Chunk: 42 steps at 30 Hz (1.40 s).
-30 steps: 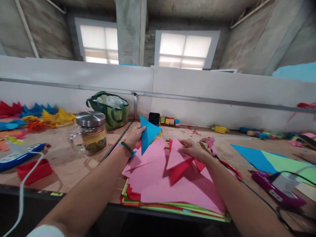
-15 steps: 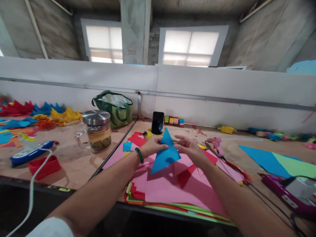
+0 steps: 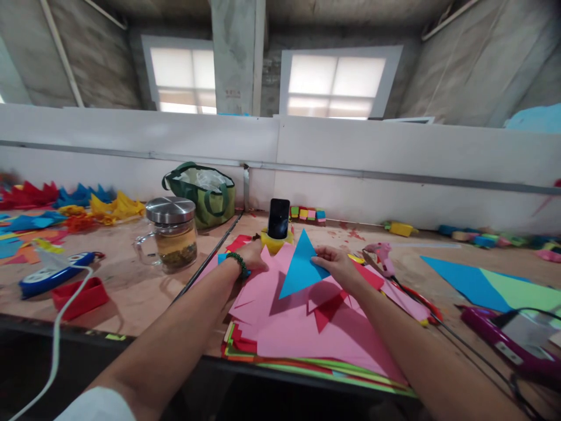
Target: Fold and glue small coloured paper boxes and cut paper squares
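Observation:
My right hand (image 3: 335,263) pinches a blue paper triangle (image 3: 302,269) by its right edge, holding it over the pink sheets. My left hand (image 3: 252,256), with a green bead bracelet at the wrist, reaches down to the paper pieces left of the yellow phone stand (image 3: 277,241). Its fingertips are hard to make out, so I cannot tell whether they grip anything. Under both hands lies a stack of pink paper (image 3: 298,333), with other coloured sheets showing at its front edge. A red paper piece (image 3: 328,311) rests on the stack, below the blue triangle.
A black phone (image 3: 279,218) stands upright behind the papers. To the left are a glass tea mug (image 3: 175,242), a green bag (image 3: 214,204) and a red folded box (image 3: 81,298). On the right are a pink glue gun (image 3: 384,258), its cord and a purple power strip (image 3: 508,345).
My left hand has let go of the blue triangle and moved left and down to the papers. My right hand now holds the triangle alone, slightly farther right.

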### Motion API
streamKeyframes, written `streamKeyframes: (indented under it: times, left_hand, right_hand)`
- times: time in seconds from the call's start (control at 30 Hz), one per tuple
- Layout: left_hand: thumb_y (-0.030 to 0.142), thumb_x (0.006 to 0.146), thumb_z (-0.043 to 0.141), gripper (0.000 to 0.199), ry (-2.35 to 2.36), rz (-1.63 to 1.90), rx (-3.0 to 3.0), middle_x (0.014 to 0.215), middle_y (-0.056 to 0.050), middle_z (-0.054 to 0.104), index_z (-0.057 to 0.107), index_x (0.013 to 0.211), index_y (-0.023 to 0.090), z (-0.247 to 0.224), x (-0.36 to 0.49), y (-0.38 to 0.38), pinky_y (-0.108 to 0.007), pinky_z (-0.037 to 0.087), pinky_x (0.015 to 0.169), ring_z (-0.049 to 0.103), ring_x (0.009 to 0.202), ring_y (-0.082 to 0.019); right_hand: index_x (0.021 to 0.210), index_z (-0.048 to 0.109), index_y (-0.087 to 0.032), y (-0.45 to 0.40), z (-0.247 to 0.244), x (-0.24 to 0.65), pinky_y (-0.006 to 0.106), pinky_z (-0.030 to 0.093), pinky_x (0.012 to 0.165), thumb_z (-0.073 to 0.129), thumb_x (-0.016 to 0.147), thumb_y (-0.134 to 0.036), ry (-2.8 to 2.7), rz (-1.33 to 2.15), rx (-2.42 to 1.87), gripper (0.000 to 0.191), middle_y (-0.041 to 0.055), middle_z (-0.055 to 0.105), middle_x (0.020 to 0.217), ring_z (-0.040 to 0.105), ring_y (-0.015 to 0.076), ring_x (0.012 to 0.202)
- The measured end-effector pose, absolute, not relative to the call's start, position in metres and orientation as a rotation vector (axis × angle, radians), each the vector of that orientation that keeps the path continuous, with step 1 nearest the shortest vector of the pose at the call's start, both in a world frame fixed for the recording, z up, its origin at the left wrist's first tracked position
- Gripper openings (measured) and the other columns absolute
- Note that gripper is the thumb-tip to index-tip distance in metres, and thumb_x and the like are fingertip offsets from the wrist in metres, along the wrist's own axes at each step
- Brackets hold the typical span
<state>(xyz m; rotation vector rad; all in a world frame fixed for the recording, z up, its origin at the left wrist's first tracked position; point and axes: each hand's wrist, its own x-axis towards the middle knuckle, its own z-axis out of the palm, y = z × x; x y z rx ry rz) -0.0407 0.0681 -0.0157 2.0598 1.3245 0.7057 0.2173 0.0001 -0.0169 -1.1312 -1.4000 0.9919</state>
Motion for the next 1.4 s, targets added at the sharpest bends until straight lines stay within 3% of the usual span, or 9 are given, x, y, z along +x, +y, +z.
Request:
streamKeyframes:
  times: [0.1, 0.27, 0.47, 0.67, 0.77, 0.97, 1.1, 1.3, 1.4]
  left_hand:
    - [0.030, 0.052, 0.075, 0.025, 1.257, 0.717, 1.991, 0.055, 0.001, 0.052, 0.057, 0.063, 0.016, -0.009, -0.040, 0.070, -0.022, 0.032, 0.048, 0.051, 0.055, -0.014]
    - [0.052, 0.078, 0.051, 0.035, 0.978, 0.821, 1.890, 0.057, 0.004, 0.044, 0.052, 0.072, 0.016, 0.005, -0.023, 0.051, -0.020, 0.034, 0.045, 0.043, 0.049, -0.009]
    - [0.057, 0.078, 0.052, 0.042, 0.762, 0.782, 1.822, 0.057, 0.004, 0.045, 0.049, 0.069, 0.017, 0.002, -0.001, 0.030, -0.019, 0.038, 0.045, 0.045, 0.049, -0.009]
    - [0.053, 0.068, 0.069, 0.042, 0.644, 0.808, 1.787, 0.060, 0.003, 0.051, 0.058, 0.071, 0.012, 0.001, -0.003, 0.034, -0.019, 0.035, 0.049, 0.044, 0.053, -0.007]
    - [0.048, 0.064, 0.074, 0.039, 0.638, 0.845, 1.776, 0.058, 0.004, 0.049, 0.058, 0.067, 0.012, 0.005, -0.005, 0.034, -0.019, 0.031, 0.048, 0.041, 0.052, -0.007]
    - [0.031, 0.058, 0.078, 0.042, 0.676, 0.497, 1.764, 0.075, -0.001, 0.064, 0.065, 0.095, 0.015, 0.011, -0.021, 0.039, -0.022, 0.044, 0.059, 0.058, 0.067, -0.013]
    - [0.027, 0.057, 0.075, 0.049, 0.993, 0.466, 1.787, 0.069, 0.001, 0.062, 0.065, 0.104, 0.017, 0.013, -0.044, 0.055, -0.022, 0.043, 0.055, 0.058, 0.062, -0.014]
    - [0.016, 0.054, 0.073, 0.019, 1.241, 0.639, 1.836, 0.049, 0.003, 0.053, 0.067, 0.072, 0.015, 0.019, -0.074, 0.076, -0.024, 0.038, 0.056, 0.055, 0.058, -0.016]
    - [0.031, 0.069, 0.069, 0.018, 1.221, 0.810, 1.832, 0.062, -0.002, 0.062, 0.066, 0.076, 0.015, 0.024, -0.065, 0.071, -0.023, 0.040, 0.062, 0.060, 0.071, -0.018]
  right_hand:
    - [0.083, 0.070, -0.017, -0.003, -0.018, 0.212, 0.026, 0.047, 0.055, 0.081, 0.057, -0.041, -1.411, 1.023, -1.111, 0.036, 0.0020, 0.070, 0.071, 0.061, 0.0146, 0.061]
    - [0.086, 0.069, -0.018, -0.009, -0.018, 0.197, 0.029, 0.049, 0.059, 0.078, 0.061, -0.045, -1.412, 1.018, -1.082, 0.038, 0.0029, 0.070, 0.070, 0.063, 0.0165, 0.063]
    - [0.082, 0.065, -0.020, -0.014, -0.021, 0.186, 0.027, 0.043, 0.056, 0.078, 0.061, -0.034, -1.409, 0.846, -1.116, 0.028, -0.0026, 0.062, 0.060, 0.057, 0.0144, 0.058]
    - [0.096, 0.066, -0.023, -0.019, -0.013, 0.186, 0.031, 0.049, 0.070, 0.083, 0.055, -0.030, -1.413, 0.833, -1.104, 0.044, 0.0030, 0.070, 0.089, 0.062, 0.0203, 0.082]
    - [0.082, 0.069, -0.021, -0.020, -0.012, 0.187, 0.034, 0.052, 0.067, 0.084, 0.053, -0.033, -1.426, 1.001, -1.050, 0.035, 0.0039, 0.072, 0.083, 0.064, 0.0211, 0.075]
    - [0.084, 0.070, -0.020, -0.005, -0.014, 0.206, 0.032, 0.053, 0.065, 0.080, 0.060, -0.043, -1.240, 0.959, -0.967, 0.034, 0.0020, 0.073, 0.080, 0.064, 0.0182, 0.068]
    - [0.089, 0.068, -0.020, 0.007, -0.013, 0.225, 0.031, 0.053, 0.061, 0.080, 0.057, -0.048, -1.109, 0.937, -0.927, 0.044, 0.0015, 0.074, 0.082, 0.065, 0.0186, 0.069]
    - [0.085, 0.068, -0.021, 0.012, -0.013, 0.232, 0.031, 0.053, 0.057, 0.082, 0.054, -0.048, -1.067, 1.009, -0.909, 0.043, 0.0017, 0.074, 0.077, 0.066, 0.0181, 0.063]
    - [0.086, 0.068, -0.021, 0.008, -0.016, 0.226, 0.032, 0.053, 0.061, 0.083, 0.054, -0.045, -1.111, 1.059, -0.913, 0.043, 0.0022, 0.074, 0.081, 0.067, 0.0192, 0.067]
